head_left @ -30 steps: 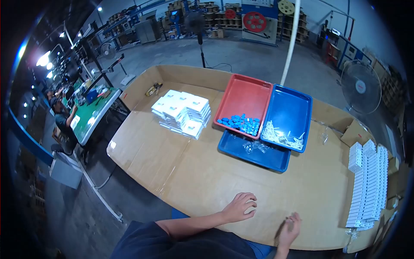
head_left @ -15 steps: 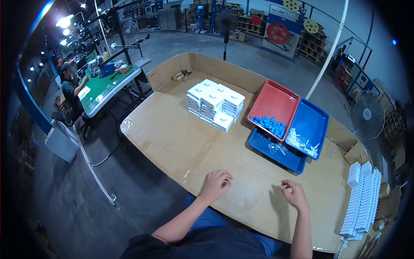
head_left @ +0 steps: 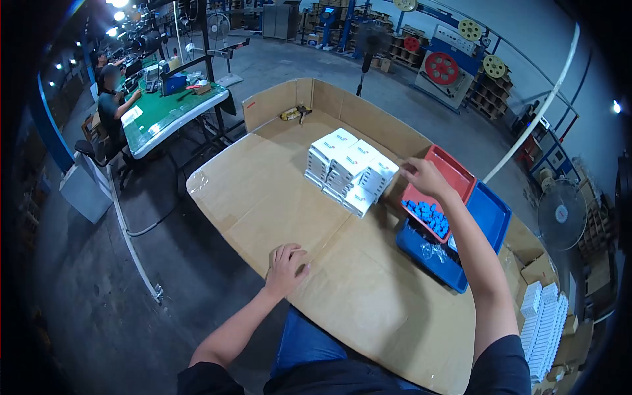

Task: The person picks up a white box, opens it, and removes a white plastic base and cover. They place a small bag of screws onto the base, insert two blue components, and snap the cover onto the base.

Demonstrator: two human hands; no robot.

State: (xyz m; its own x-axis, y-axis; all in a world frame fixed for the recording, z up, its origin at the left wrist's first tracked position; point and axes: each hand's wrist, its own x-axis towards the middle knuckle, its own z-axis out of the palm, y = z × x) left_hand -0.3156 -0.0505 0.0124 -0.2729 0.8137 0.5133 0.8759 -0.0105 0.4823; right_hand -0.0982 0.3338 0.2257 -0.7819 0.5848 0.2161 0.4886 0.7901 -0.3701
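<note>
Small white boxes [head_left: 355, 160] stand in stacked columns on the cardboard-covered table [head_left: 263, 191]. My right hand [head_left: 424, 178] reaches far forward, its bent fingers apart beside the right edge of that stack and over the left side of the red tray [head_left: 461, 170]. Nothing shows between those fingers. Small blue pieces [head_left: 428, 217] lie in the near end of this tray, partly behind my forearm. My left hand [head_left: 285, 271] hovers close over the table's front edge with fingers spread and nothing in them.
A blue tray [head_left: 495, 209] sits right of the red one, partly hidden by my arm; another blue tray [head_left: 421, 253] lies beneath, holding clear plastic. White boxes [head_left: 545, 329] stand in rows at far right. A yellow-handled tool [head_left: 296, 113] lies at the back. People sit at a green table [head_left: 161, 122].
My right hand has moved forward from the front of the table to the white boxes. My left hand has shifted left, its fingers spreading. The view has turned slightly.
</note>
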